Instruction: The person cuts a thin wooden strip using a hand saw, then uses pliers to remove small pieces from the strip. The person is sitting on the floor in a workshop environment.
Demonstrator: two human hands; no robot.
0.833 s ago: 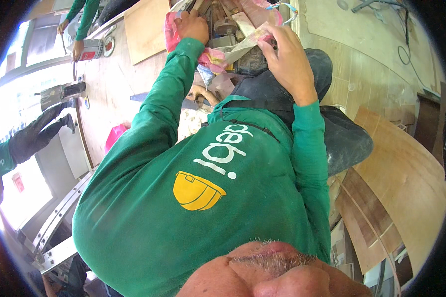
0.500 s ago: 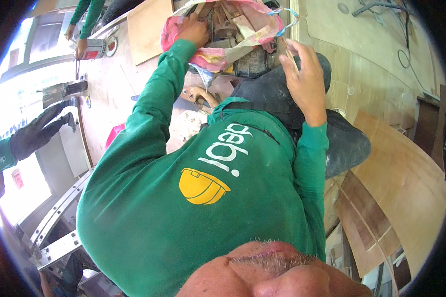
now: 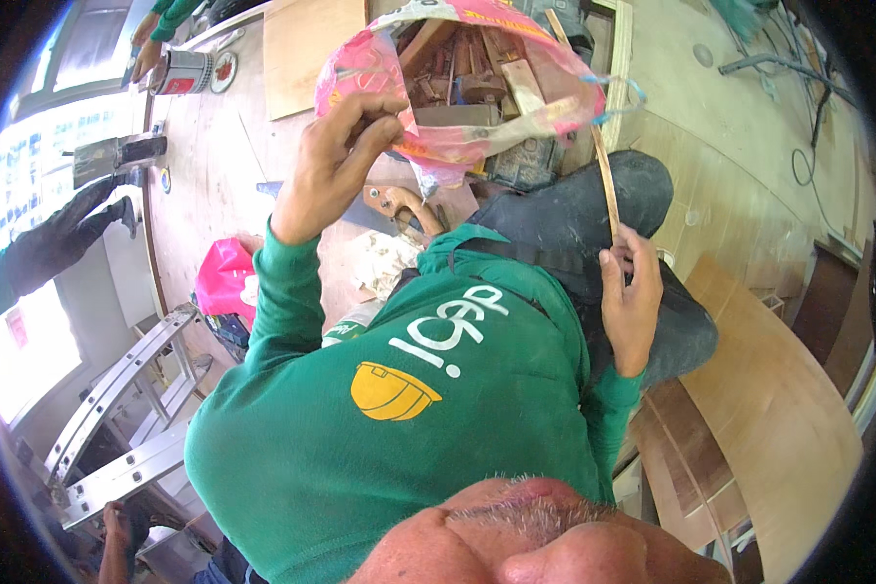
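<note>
While my left hand (image 3: pixel 336 164) closes on the near-left rim of the pink bag (image 3: pixel 360 83), my right hand (image 3: pixel 635 297) grips the near end of a thin wooden strip (image 3: pixel 606 185) between thumb and fingers. To do this well, I'd hold the rim lightly, since what looks like thin plastic could tear, and let the mouth gape without folding over what's inside; the strip, I judge, wants a firm pinch because so much length sticks out past my grip. It slants up from over my dark trousers (image 3: pixel 574 200) to the bag's right side, and I can't quite tell whether it passes behind the rim there. The strip looks pale brown, narrow and almost straight. The bag, in front of me, is pink with whitish patches, its mouth wide, showing brownish pieces (image 3: pixel 479 90) jumbled together.
</note>
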